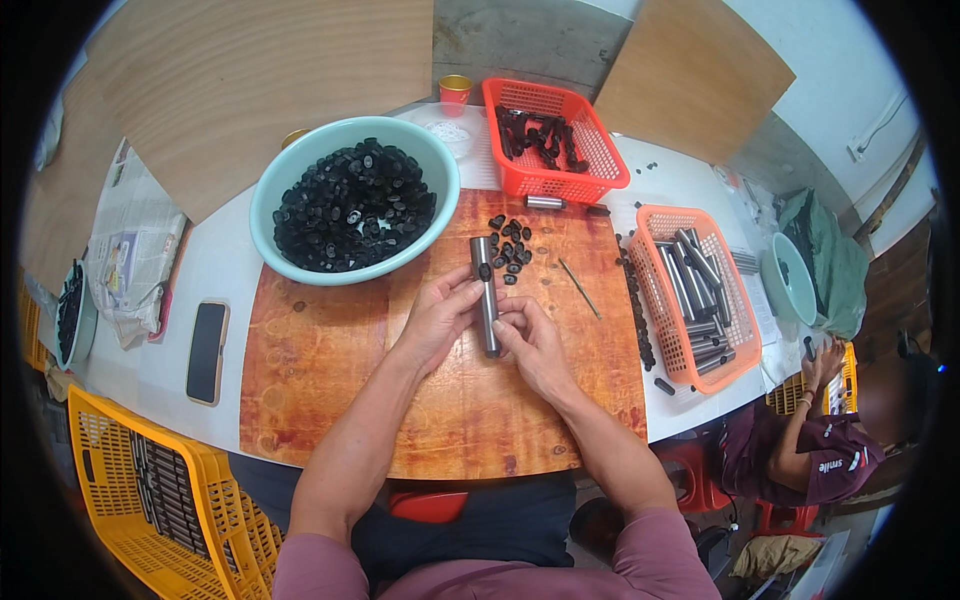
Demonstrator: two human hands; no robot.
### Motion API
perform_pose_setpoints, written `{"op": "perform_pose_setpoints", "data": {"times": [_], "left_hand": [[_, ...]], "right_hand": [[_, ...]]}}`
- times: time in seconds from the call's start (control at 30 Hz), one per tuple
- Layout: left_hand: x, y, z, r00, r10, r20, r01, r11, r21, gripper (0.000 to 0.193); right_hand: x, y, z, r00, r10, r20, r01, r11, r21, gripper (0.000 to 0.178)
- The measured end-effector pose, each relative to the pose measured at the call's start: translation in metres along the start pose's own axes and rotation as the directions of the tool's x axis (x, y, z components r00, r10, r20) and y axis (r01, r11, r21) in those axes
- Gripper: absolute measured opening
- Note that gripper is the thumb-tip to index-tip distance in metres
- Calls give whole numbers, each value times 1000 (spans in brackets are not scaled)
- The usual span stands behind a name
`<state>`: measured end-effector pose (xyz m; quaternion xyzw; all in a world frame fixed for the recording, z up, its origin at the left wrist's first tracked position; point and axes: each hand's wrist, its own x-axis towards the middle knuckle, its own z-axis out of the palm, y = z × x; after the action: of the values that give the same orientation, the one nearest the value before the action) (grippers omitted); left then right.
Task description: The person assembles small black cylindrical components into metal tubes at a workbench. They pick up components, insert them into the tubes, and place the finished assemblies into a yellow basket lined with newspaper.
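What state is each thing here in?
Metal cylinder: held in both hands
Left hand: gripping the cylinder
Right hand: gripping the cylinder
Blue bowl: heaped with black pieces
Red basket: partly filled with dark parts
Orange basket: partly filled with metal cylinders
Phone: lying flat, screen dark
Thin stick: lying loose
Yellow crate: stacked with metal pieces

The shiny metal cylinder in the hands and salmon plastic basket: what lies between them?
In the head view: the right hand, a thin greenish rod on the brown wooden board, then small black pieces beside the basket.
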<state>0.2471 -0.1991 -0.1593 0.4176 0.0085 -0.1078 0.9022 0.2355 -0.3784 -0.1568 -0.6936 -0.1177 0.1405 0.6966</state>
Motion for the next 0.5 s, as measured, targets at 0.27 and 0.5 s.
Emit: {"op": "perform_pose_setpoints", "data": {"times": [0.27,0.5], "left_hand": [[-1,1,1,1000,-18,-9,18,1000,9,34],[-1,-1,-5,999,-34,-15,33,999,-23,29]], "right_hand": [[-1,4,-2,1000,-12,-16,12,999,46,21],[16,-29,-67,885,-371,-279,-33,549,-835,19]]}}
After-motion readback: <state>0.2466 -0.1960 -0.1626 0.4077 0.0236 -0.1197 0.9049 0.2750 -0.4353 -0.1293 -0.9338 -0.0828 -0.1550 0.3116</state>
